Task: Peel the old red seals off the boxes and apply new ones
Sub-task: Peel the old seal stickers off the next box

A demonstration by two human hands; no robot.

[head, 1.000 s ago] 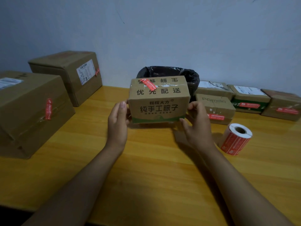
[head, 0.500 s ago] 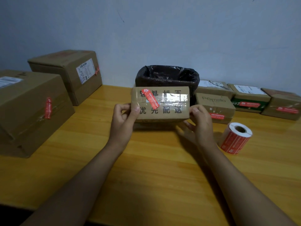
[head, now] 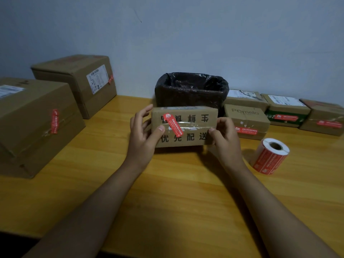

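A small cardboard box (head: 193, 127) with black printed characters is tipped so its taped top faces me, its lower edge near the table. A red seal (head: 173, 124) lies diagonally across the tape seam on its left half. My left hand (head: 143, 135) grips the box's left end, thumb on the top face just left of the seal. My right hand (head: 224, 135) holds the right end, thumb on the top face. A roll of new red seals (head: 270, 155) lies on the table to the right of my right hand.
A bin lined with a black bag (head: 191, 90) stands behind the box. Two large boxes (head: 37, 120) (head: 78, 79) with red seals sit at the left. Several small sealed boxes (head: 247, 120) (head: 286, 110) (head: 323, 118) line the right back along the wall. All rest on a wooden table (head: 167, 192).
The box has been tipped toward me so its taped top with the seal now faces me instead of its front. Both thumbs moved onto that top face.
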